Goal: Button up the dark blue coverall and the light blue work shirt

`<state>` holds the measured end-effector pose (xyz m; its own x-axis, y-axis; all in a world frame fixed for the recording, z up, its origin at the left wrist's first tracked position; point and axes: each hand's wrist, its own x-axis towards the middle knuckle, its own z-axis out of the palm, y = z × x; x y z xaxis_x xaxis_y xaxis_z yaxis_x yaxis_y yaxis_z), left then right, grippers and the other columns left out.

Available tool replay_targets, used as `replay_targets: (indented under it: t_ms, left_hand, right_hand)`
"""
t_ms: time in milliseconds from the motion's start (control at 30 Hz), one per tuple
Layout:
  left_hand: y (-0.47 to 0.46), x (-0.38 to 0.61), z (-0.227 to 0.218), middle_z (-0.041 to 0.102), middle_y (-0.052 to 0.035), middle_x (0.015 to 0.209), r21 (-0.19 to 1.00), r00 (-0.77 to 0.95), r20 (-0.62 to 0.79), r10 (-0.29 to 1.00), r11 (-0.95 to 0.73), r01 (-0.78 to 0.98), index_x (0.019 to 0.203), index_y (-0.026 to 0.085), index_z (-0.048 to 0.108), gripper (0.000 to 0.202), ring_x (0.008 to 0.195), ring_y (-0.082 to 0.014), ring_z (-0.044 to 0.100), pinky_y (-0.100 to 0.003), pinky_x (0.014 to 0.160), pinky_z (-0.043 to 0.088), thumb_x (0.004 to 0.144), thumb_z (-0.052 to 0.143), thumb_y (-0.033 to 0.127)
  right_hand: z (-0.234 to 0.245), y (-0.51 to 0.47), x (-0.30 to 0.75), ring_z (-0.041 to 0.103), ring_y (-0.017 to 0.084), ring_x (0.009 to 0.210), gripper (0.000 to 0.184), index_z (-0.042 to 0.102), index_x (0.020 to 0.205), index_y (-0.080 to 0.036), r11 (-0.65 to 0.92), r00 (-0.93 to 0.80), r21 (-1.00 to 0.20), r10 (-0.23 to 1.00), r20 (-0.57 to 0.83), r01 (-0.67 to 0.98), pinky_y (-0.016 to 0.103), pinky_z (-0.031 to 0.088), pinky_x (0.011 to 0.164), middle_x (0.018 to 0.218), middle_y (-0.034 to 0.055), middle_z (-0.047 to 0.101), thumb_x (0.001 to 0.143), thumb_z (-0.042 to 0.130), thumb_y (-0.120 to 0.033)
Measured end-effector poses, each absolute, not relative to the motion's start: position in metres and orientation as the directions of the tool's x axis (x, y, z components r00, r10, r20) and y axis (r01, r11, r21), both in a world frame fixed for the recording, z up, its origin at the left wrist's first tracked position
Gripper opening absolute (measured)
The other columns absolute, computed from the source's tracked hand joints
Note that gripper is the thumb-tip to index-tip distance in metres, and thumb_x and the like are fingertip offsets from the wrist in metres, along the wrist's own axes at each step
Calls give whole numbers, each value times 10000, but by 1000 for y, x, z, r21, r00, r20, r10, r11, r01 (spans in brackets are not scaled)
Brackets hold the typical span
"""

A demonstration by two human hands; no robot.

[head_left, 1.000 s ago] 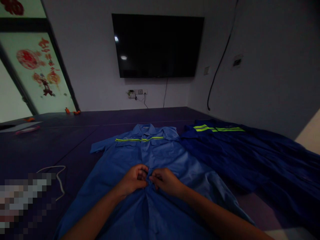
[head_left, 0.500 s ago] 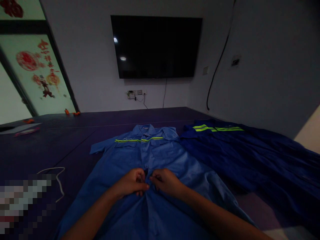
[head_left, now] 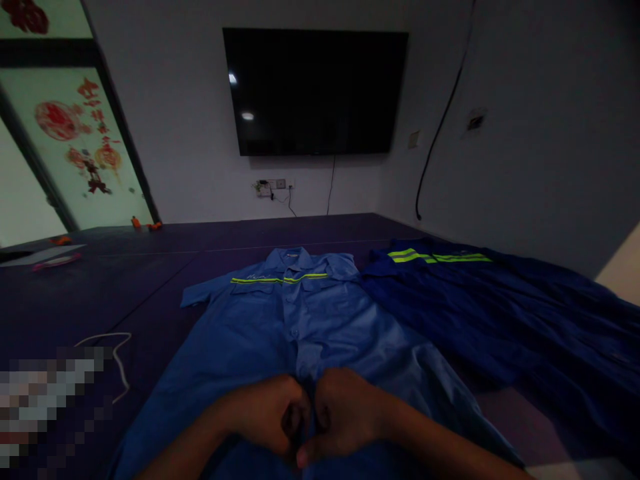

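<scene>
A light blue short-sleeved work shirt (head_left: 215, 347) with a collar, chest pockets and a thin yellow-green stripe lies spread face up before me. My left hand (head_left: 273, 413) and my right hand (head_left: 345, 413) meet over its front placket, low on the shirt. Both have curled fingers pinching the placket cloth, one on each side of the front line. Whether a button sits between the fingertips is hidden. Higher up the placket, a button (head_left: 295, 332) shows just above my hands.
Right of the shirt lies a dark blue garment (head_left: 475, 313) with bright yellow-green bands. A white cord (head_left: 120, 360) rests on the purple floor mat (head_left: 150, 273) at left. Small orange items (head_left: 145, 225) sit near the glass door; a television (head_left: 315, 93) hangs on the wall.
Both hands have moved down the placket toward me and closed in beside each other. The button above them is now more exposed. The shirt stays in place.
</scene>
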<state>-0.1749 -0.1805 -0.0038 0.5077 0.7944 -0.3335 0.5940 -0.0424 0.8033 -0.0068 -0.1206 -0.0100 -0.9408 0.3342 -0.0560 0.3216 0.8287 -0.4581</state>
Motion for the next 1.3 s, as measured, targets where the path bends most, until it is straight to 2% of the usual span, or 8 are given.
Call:
replay_targets:
  t_ms: [267, 500, 667, 733, 900, 1033, 1167, 1300]
  left_hand:
    - [-189, -163, -4, 455, 74, 461, 751, 480, -293, 827, -113, 651, 506, 159, 521, 108, 427, -55, 414, -154, 382, 264, 500, 572, 64]
    - [-192, -156, 3, 422, 77, 473, 731, 460, -265, 848, -134, 669, 497, 153, 456, 137, 449, -51, 384, -166, 394, 232, 501, 568, 74]
    - [-194, -155, 4, 381, 79, 471, 758, 499, -246, 831, -156, 634, 479, 155, 410, 167, 440, -41, 339, -171, 383, 210, 508, 568, 109]
    - [-194, -156, 4, 402, 81, 478, 775, 505, -265, 822, -131, 619, 499, 155, 441, 140, 442, -40, 355, -159, 389, 236, 511, 574, 114]
    - [-190, -163, 2, 491, 70, 510, 820, 450, -328, 830, 14, 572, 618, 157, 554, 143, 466, -62, 454, -160, 424, 334, 494, 613, 123]
    - [-182, -171, 2, 539, 49, 510, 894, 387, -367, 846, 205, 399, 667, 145, 544, 183, 454, -92, 515, -206, 450, 404, 514, 644, 162]
    - [-175, -178, 6, 532, 51, 499, 936, 256, -267, 929, 187, 297, 661, 134, 521, 211, 438, -81, 503, -206, 446, 402, 519, 672, 177]
    - [-173, -179, 7, 505, 63, 482, 938, 163, -226, 960, 170, 301, 648, 137, 498, 216, 421, -73, 486, -190, 420, 370, 532, 670, 196]
  right_hand:
    - [-10, -133, -7, 367, 67, 355, 540, 605, 498, -154, 885, -928, -330, 367, 64, 328, 205, 215, 374, 408, 2, 489, 586, 508, -678]
    - [-8, -131, -7, 372, 62, 343, 404, 607, 503, -148, 827, -899, -379, 436, -35, 416, 183, 193, 335, 427, 0, 499, 611, 550, -533]
    - [-8, -130, -7, 322, 46, 323, 414, 544, 428, -149, 798, -877, -410, 480, -11, 442, 182, 178, 332, 374, -14, 432, 639, 532, -505]
    - [-7, -128, -6, 328, 42, 317, 363, 495, 394, -152, 768, -882, -459, 466, -77, 446, 170, 194, 329, 354, -25, 418, 632, 552, -420]
    - [-1, -117, -2, 427, 56, 338, 276, 442, 435, -159, 504, -897, -746, 308, -316, 436, 145, 287, 337, 396, -43, 465, 669, 505, -292]
    - [-1, -105, -2, 369, 52, 307, 263, 404, 466, -171, 391, -875, -830, 434, -215, 398, 154, 241, 309, 364, -70, 409, 672, 528, -277]
    - [-6, -96, -6, 314, 40, 307, 318, 364, 483, -179, 325, -771, -881, 633, -68, 345, 159, 194, 307, 355, -81, 350, 695, 535, -344]
    - [-14, -92, -11, 354, 49, 346, 311, 425, 526, -167, 264, -726, -934, 687, 8, 240, 165, 240, 340, 395, -67, 388, 707, 509, -405]
